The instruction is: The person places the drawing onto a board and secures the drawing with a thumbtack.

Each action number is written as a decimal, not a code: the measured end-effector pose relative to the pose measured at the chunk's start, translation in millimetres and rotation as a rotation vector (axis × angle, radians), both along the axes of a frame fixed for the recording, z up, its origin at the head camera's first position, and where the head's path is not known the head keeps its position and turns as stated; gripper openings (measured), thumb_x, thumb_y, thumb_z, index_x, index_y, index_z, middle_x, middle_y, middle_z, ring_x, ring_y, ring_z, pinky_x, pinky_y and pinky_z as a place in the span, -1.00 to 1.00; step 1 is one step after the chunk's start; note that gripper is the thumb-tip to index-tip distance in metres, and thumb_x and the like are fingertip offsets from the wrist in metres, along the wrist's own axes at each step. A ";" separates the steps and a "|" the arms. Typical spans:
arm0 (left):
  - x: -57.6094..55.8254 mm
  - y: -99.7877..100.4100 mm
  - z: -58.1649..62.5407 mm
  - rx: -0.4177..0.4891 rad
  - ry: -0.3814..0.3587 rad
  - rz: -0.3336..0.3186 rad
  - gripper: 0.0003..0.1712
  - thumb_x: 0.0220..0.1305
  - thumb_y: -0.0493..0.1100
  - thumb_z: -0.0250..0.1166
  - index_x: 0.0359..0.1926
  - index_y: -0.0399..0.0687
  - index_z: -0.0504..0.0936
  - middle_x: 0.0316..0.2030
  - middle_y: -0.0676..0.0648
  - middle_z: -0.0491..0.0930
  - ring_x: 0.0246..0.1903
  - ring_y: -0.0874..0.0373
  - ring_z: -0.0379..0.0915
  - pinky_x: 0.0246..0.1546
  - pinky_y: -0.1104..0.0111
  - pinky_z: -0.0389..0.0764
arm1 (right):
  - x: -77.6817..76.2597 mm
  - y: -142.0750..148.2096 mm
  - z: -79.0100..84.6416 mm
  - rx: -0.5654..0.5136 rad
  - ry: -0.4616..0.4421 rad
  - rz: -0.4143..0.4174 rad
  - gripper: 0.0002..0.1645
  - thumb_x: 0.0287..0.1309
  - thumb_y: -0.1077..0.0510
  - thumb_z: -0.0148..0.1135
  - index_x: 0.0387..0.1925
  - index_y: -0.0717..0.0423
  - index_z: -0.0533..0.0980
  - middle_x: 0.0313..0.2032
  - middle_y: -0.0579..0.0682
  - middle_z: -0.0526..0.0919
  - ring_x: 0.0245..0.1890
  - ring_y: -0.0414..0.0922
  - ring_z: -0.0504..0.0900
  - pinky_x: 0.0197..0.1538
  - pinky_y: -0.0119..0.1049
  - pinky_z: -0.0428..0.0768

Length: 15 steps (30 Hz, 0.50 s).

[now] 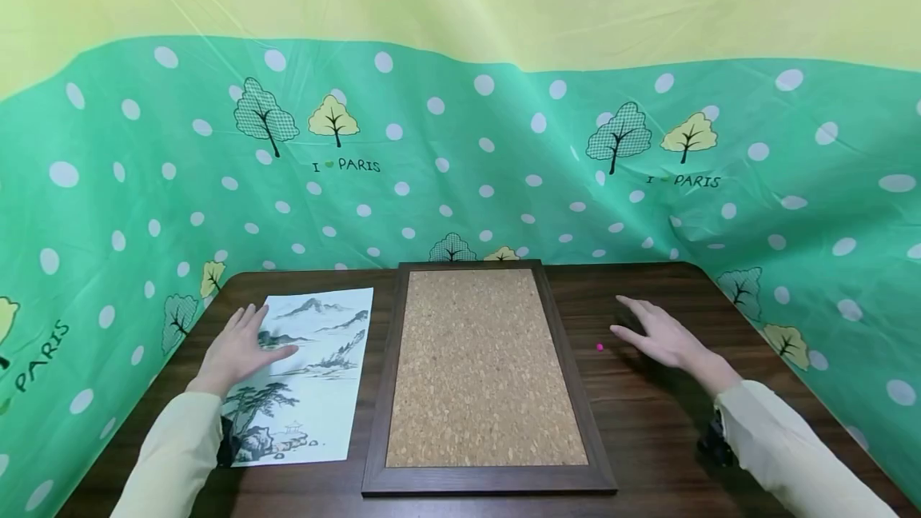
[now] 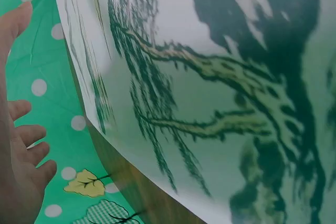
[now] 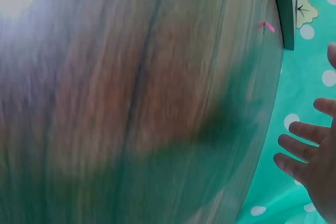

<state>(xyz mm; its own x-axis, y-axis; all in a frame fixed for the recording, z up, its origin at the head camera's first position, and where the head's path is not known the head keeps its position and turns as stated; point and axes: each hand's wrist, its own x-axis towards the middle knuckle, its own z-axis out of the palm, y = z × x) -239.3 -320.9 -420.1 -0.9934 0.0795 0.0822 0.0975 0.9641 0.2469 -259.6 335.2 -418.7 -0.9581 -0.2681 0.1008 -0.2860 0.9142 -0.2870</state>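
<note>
A sheet of paper (image 1: 327,406) printed with an ink landscape of mountains and pine trees lies on the left of the table. Over its left edge is my left hand (image 1: 233,350), fingers spread and holding nothing; I cannot tell whether it touches the sheet. The left wrist view shows the printed tree on the paper (image 2: 210,93) close up, with the left hand (image 2: 26,166) beside it. On the other side, my right hand (image 1: 662,334) is held over the table with loose, parted fingers and nothing in them. Near its fingertips lies a small pink push pin (image 1: 600,347), also seen in the right wrist view (image 3: 269,26).
A cork board (image 1: 489,390) in a dark brown frame lies in the middle of the dark wooden table (image 1: 647,430), between the paper and the pin. Behind and at both sides hangs a green and yellow cloth (image 1: 460,142) with white dots and trees.
</note>
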 end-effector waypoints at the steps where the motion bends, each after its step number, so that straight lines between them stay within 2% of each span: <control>1: 1.1 -1.3 -0.6 0.004 -0.006 0.008 0.24 -0.04 0.46 0.12 0.35 -0.39 -0.05 0.26 -0.53 -0.05 0.24 -0.43 -0.20 0.14 -0.21 -0.02 | 0.3 -1.4 -0.9 -0.016 0.000 -0.004 -0.15 0.21 -0.24 -0.04 0.28 0.30 0.14 0.18 0.43 0.22 0.14 0.36 0.19 0.07 0.25 0.20; 4: 4.7 -5.4 -2.5 0.022 -0.025 0.039 0.24 -0.04 0.47 0.11 0.33 -0.42 -0.02 0.24 -0.53 0.00 0.20 -0.45 -0.11 0.08 -0.24 0.06 | -0.6 -6.5 -3.6 -0.083 0.000 0.008 -0.24 0.19 -0.14 0.06 0.21 0.34 0.23 0.06 0.39 0.38 0.04 0.29 0.35 -0.01 0.18 0.32; 7: 8.3 -10.3 -3.5 0.045 -0.046 0.066 0.24 -0.05 0.47 0.12 0.30 -0.48 0.02 0.20 -0.56 0.05 0.15 -0.47 -0.05 0.03 -0.26 0.12 | -2.2 -11.4 -6.6 -0.158 -0.013 0.023 -0.35 0.13 -0.03 0.17 0.10 0.36 0.34 -0.16 0.26 0.53 -0.19 0.11 0.52 -0.17 -0.01 0.46; 11: 10.7 -15.4 -5.8 0.063 -0.084 0.095 0.25 -0.05 0.47 0.12 0.27 -0.53 0.04 0.17 -0.58 0.07 0.12 -0.49 -0.02 0.01 -0.25 0.15 | -2.7 -16.1 -9.8 -0.247 -0.066 0.032 -0.45 0.07 0.04 0.23 -0.01 0.38 0.43 -0.36 0.05 0.55 -0.40 -0.12 0.51 -0.38 -0.27 0.46; 15: 11.1 -17.9 -8.9 0.078 -0.127 0.117 0.26 -0.06 0.49 0.11 0.26 -0.54 0.04 0.16 -0.59 0.07 0.11 -0.49 0.00 0.00 -0.25 0.17 | -1.9 -19.5 -13.7 -0.302 -0.112 0.032 -0.52 0.05 0.07 0.25 -0.10 0.37 0.48 -0.43 -0.01 0.51 -0.48 -0.18 0.48 -0.48 -0.37 0.44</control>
<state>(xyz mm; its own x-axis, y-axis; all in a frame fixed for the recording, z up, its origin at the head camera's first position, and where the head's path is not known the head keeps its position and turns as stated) -228.2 -338.7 -429.0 -0.9983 -0.0392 -0.0431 -0.0511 0.9444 0.3247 -261.5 315.8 -432.4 -0.9593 -0.2722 0.0746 -0.2643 0.7737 -0.5757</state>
